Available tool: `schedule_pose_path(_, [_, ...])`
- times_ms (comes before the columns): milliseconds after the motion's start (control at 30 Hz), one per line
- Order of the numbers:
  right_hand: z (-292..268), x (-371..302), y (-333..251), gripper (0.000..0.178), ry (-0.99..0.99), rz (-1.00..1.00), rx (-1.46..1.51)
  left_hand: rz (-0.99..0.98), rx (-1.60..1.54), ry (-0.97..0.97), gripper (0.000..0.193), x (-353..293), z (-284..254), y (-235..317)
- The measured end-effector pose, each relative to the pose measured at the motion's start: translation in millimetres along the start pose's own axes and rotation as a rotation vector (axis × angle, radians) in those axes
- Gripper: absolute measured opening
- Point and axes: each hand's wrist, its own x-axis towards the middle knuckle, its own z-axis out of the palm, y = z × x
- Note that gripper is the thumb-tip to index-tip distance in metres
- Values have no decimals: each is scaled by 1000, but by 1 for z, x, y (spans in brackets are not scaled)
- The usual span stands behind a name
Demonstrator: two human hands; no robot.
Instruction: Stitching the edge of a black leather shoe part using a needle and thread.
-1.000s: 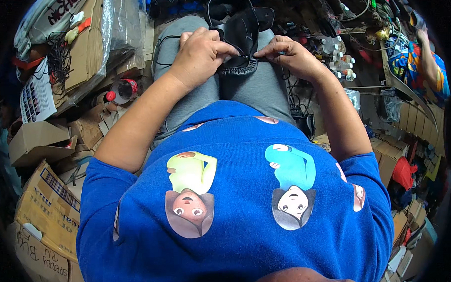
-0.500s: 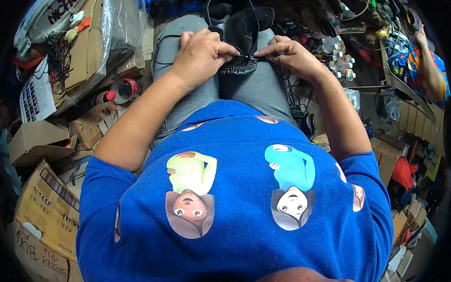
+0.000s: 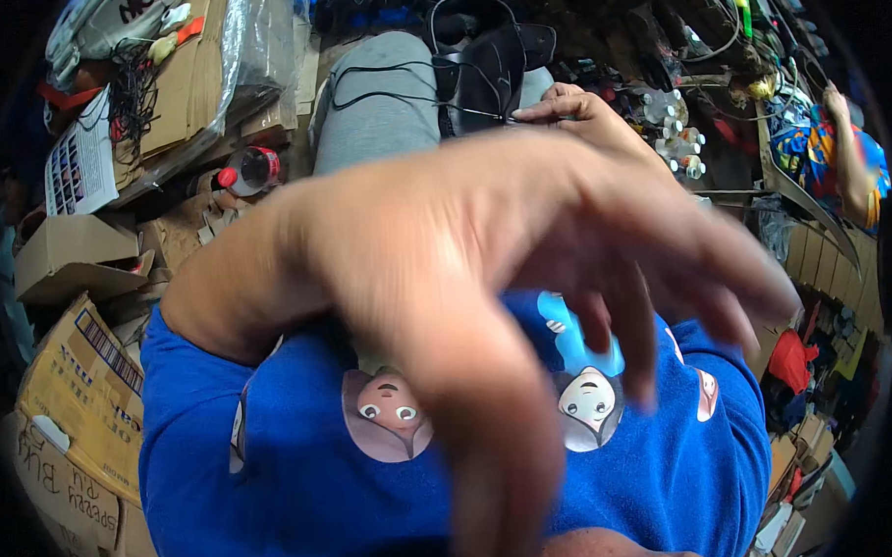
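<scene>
My left hand [image 3: 464, 239] is raised close to the camera, over my chest, blurred. Its fingers are spread, and I see nothing in them. Farther off, my right hand [image 3: 583, 112] pinches the near edge of a black leather piece [image 3: 478, 76] that looks like a shoe upper, lying across my thighs. A thin, shiny needle-like thing [image 3: 481, 113] lies at that edge, by my right fingertips. Black cord [image 3: 380, 70] runs in loose loops from the piece over my left thigh. The raised left hand hides the piece's nearest part.
Cardboard boxes [image 3: 77, 257] and a red-capped bottle [image 3: 256, 172] crowd the left side, below plastic-covered cardboard [image 3: 189, 81]. Small clear bottles [image 3: 679, 143] stand to the right. At the far right is another person's arm [image 3: 849, 151].
My left hand has let go of the leather piece and swung up toward the camera. The cord now loops over my left thigh. My right hand stays at the piece's edge.
</scene>
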Motion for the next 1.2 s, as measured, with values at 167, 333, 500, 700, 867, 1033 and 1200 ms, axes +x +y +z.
schedule_pose_path(167, [6,1,6,33,33,26,31,34,19,22,70,8,9,-6])
schedule_pose_path(333, [5,-3,4,33,27,24,15,69,46,21,56,5,24,-3])
schedule_pose_path(500, [4,-2,0,35,22,42,44,125,85,2,42,19,34,-6])
schedule_pose_path(700, [2,2,8,36,26,35,53,197,138,-42,25,11,22,15])
schedule_pose_path(867, [2,9,2,37,21,15,-6,252,282,-92,12,40,51,-2])
schedule_pose_path(1033, [2,-6,10,37,95,-91,-91,98,511,-230,18,44,43,2])
schedule_pose_path(1200, [2,-11,-1,35,45,53,-21,-130,680,-452,33,39,37,2])
